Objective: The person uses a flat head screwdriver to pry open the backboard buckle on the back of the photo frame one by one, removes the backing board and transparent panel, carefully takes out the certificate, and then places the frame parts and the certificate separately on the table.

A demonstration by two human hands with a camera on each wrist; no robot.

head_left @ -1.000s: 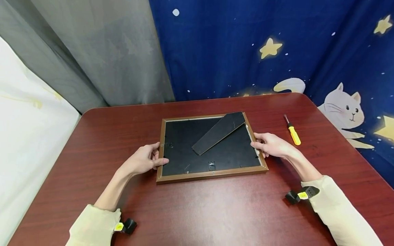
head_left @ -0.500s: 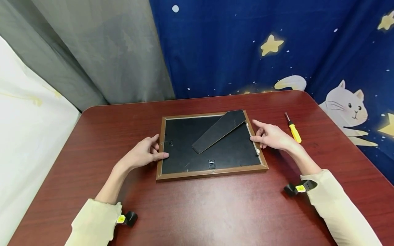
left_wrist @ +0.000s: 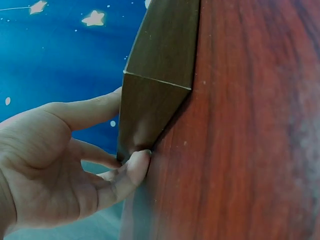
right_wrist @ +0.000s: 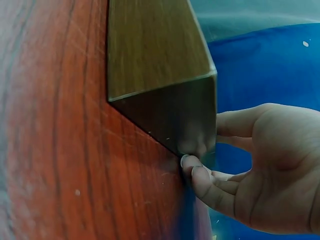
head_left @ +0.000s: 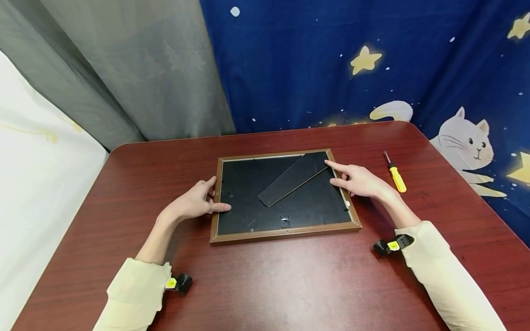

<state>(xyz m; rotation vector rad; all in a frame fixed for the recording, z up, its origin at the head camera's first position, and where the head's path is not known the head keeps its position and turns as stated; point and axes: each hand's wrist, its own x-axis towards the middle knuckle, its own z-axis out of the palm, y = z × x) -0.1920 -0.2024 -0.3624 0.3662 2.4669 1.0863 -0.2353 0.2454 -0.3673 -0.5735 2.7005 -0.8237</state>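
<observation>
Red-brown wood-grain table (head_left: 290,276), brown-rimmed black-backed rectangular picture frame (head_left: 298,201) lying back-up on it, tapered black easel leg (head_left: 293,178) flat, left hand (head_left: 194,200) gripping left edge, right hand (head_left: 357,180) the right (index on leg): I'd press evenly, avoid skidding.

The head view looks forward and down over the counter (head_left: 290,285) — far enough back to take in both sleeves (head_left: 134,285) and the curtain (head_left: 298,69) beyond; the wrist views, turned sideways, sit low and close, facing the fingers (left_wrist: 137,171) at the sides of the picture frame (head_left: 248,237); the left shares its near left corner with the head view, the right its near right corner.
</observation>
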